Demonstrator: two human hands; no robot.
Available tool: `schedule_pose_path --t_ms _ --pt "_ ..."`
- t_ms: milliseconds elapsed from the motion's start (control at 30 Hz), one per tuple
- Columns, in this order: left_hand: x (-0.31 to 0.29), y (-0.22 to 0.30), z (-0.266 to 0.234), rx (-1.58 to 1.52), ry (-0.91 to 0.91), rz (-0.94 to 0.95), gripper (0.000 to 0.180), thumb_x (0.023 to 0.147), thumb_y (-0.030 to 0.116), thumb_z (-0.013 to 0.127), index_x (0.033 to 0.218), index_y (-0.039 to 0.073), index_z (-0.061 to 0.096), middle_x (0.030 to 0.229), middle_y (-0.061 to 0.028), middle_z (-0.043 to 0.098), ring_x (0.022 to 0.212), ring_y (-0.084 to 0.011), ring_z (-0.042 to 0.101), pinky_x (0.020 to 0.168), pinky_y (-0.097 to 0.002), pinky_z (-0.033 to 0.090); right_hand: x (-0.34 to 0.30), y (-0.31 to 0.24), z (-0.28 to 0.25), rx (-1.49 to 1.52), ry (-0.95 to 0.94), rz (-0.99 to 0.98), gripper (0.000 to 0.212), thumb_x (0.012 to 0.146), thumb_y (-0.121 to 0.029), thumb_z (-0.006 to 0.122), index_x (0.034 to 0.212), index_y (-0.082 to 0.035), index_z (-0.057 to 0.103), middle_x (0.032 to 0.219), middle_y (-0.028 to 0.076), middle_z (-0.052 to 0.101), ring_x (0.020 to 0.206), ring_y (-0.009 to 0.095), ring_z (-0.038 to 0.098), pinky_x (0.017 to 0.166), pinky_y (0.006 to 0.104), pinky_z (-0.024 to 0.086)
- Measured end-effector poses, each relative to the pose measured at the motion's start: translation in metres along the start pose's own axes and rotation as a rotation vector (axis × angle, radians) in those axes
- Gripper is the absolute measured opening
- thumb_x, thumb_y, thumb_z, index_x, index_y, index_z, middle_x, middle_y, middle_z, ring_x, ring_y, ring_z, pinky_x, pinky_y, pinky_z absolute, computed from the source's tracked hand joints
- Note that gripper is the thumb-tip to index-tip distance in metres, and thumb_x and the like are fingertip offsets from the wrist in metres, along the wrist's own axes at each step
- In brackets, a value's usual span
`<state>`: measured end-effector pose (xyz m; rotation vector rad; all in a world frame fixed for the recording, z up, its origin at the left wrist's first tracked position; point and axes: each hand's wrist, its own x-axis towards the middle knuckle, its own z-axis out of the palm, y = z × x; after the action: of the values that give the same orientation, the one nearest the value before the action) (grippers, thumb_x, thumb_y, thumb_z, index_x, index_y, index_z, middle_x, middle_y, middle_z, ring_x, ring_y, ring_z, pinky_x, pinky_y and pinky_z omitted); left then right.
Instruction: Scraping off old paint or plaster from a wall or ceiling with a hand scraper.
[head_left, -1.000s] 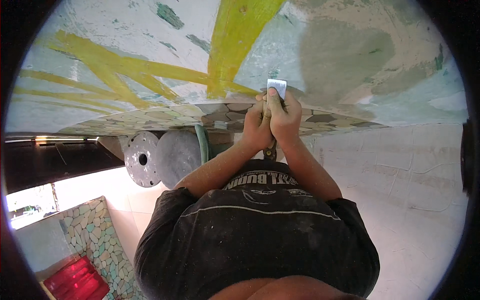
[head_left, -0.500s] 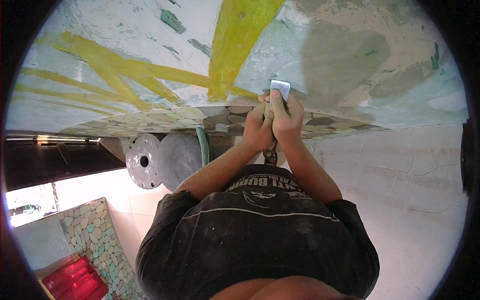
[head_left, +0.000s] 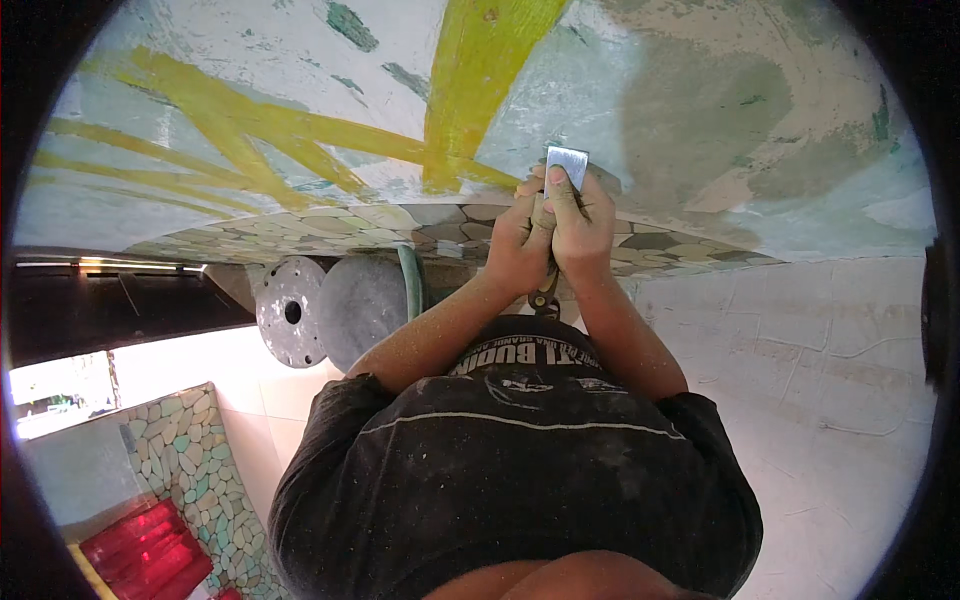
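Both hands are closed together around a scraper with a flat metal blade (head_left: 567, 172), its face bright and its edge against the painted wall (head_left: 560, 90). My right hand (head_left: 583, 235) grips it with the thumb lying along the blade. Pressed close beside it, my left hand (head_left: 517, 250) wraps the lower part, and the handle is mostly hidden by the fingers. The blade sits just right of the lower end of a broad yellow stripe (head_left: 468, 90). Green and grey patches show through worn paint around it.
Below the wall runs a band of flat stones (head_left: 440, 228). Left of my forearm are a grey round plate with holes (head_left: 290, 310) and a grey rounded object (head_left: 360, 305). A red object (head_left: 145, 550) lies at lower left beside pebble tiling (head_left: 185, 460). Pale tiles (head_left: 780, 400) spread to the right.
The whole view has shifted slightly, with the wall now a little higher and farther right. My hands and the scraper stay at almost the same spot on the wall.
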<state>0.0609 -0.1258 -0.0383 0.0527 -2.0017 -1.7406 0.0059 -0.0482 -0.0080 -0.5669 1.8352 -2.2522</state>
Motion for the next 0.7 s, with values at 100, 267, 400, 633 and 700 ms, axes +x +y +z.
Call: schedule_pose_path --t_ms 100,267,400,633,700 --pt "0.000 -0.002 -0.002 0.014 -0.012 -0.021 0.032 0.104 0.024 0.038 0.101 -0.001 0.058 0.100 -0.0111 0.059 0.090 -0.0188 0.055 0.081 -0.0331 0.045 0.000 -0.005 0.002 0.001 0.002 0.003 0.028 0.099 -0.021 0.052 0.100 0.005 0.063 0.083 0.008 0.069 0.071 0.008 0.056 0.067 0.0234 0.047" --pt "0.002 0.003 -0.003 -0.002 -0.007 0.010 0.032 0.104 0.024 0.038 0.103 -0.001 0.057 0.102 -0.0115 0.059 0.091 -0.0188 0.055 0.083 -0.0325 0.045 0.001 -0.005 0.004 -0.009 0.024 -0.024 0.028 0.099 -0.022 0.052 0.099 0.004 0.063 0.080 0.007 0.068 0.069 0.007 0.054 0.065 0.0230 0.046" --pt "0.004 0.006 -0.007 0.032 -0.028 -0.007 0.033 0.104 0.024 0.037 0.107 -0.001 0.057 0.103 -0.0112 0.059 0.093 -0.0193 0.056 0.083 -0.0321 0.045 0.000 -0.007 0.008 -0.034 0.057 0.005 0.028 0.099 -0.022 0.052 0.098 0.004 0.063 0.080 0.007 0.068 0.069 0.008 0.056 0.065 0.0237 0.047" --pt "0.019 0.025 -0.010 0.004 0.036 0.051 0.034 0.104 0.024 0.037 0.107 -0.003 0.057 0.104 -0.0140 0.059 0.093 -0.0220 0.057 0.082 -0.0327 0.045 0.015 -0.039 0.018 -0.188 0.069 -0.140 0.024 0.097 -0.020 0.054 0.090 0.002 0.063 0.077 0.009 0.068 0.069 0.013 0.060 0.064 0.0284 0.048" --pt "0.019 0.037 -0.011 0.063 0.051 0.008 0.034 0.104 0.025 0.037 0.106 -0.003 0.057 0.104 -0.0141 0.059 0.091 -0.0223 0.057 0.080 -0.0323 0.046 0.013 -0.040 0.017 -0.150 0.041 -0.179 0.024 0.097 -0.019 0.054 0.088 0.001 0.063 0.077 0.009 0.068 0.069 0.013 0.060 0.064 0.0287 0.048"
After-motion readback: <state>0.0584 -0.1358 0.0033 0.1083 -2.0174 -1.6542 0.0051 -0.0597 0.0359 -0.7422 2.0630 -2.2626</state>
